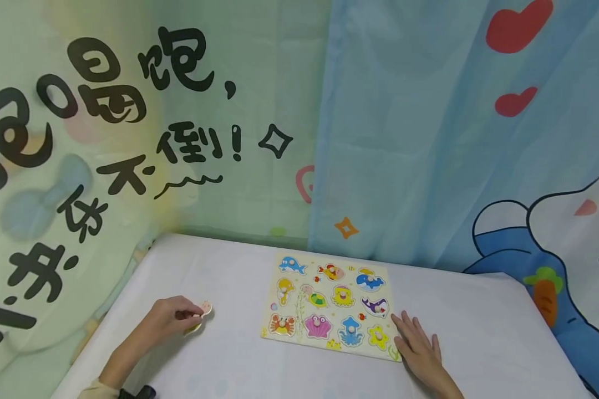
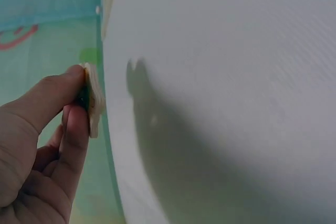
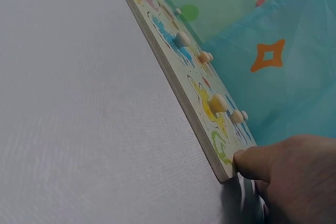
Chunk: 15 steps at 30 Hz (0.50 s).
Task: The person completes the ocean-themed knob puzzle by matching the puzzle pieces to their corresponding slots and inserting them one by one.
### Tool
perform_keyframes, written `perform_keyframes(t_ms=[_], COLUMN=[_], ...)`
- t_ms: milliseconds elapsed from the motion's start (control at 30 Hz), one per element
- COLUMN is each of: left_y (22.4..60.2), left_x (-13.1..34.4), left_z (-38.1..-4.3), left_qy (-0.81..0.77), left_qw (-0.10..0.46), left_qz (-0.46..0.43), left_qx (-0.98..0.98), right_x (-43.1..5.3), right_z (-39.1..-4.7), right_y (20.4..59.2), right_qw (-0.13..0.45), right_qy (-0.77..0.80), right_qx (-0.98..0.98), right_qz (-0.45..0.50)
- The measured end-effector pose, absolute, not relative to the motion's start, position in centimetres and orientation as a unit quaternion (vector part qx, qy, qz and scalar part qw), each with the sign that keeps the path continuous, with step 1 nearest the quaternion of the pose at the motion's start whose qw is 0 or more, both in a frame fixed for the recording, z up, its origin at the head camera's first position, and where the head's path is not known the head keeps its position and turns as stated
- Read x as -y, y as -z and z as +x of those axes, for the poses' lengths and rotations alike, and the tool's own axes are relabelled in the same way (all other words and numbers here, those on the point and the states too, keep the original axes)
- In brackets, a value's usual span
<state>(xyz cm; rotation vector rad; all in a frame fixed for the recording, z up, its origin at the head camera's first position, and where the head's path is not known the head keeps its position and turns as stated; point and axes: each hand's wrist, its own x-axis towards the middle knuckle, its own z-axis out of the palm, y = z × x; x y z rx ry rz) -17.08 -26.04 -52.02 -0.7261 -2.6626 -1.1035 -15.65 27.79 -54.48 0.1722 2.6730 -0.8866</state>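
Observation:
Raised over the left part of the table, my left hand (image 1: 167,318) pinches a small wooden puzzle piece (image 1: 207,308) between thumb and fingers. The piece has a rounded pink end. In the left wrist view the wooden piece (image 2: 96,100) is seen edge-on, with some green on its face, and its shadow falls on the cloth. My right hand (image 1: 421,349) lies at the right edge of the sea-animal puzzle board (image 1: 336,318), fingers extended. The right wrist view has its thumb (image 3: 252,162) against the board's near corner.
Knobbed pieces sit across the board, among them a crab (image 1: 282,325), a pink shell (image 1: 318,327) and a yellow starfish (image 1: 378,337). A turtle shape (image 1: 317,299) there shows no knob. White cloth (image 1: 239,360) covers the table; printed curtains (image 1: 404,138) hang behind.

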Motion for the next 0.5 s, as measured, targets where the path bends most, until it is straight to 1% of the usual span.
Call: perform_keyframes(t_ms=[200,333,500], left_y=[52.2,51.8,51.3], left_x=[22.9,20.8,18.1], left_z=[-18.8,-19.8,-20.9], left_qy=[0.368,0.370,0.361], left_qw=[0.061,0.043,0.004], left_qz=[-0.275,-0.272,-0.257], left_qx=[0.886,0.887,0.896], right_x=[-27.7,-27.9,-27.9], right_z=[-15.5,-15.6,-15.5], right_y=[54.8,54.6,54.5], right_qw=[0.165,0.164,0.164], right_qy=[0.310,0.313,0.316], right_qx=[-0.934,-0.934,-0.932], right_qz=[0.061,0.059,0.059])
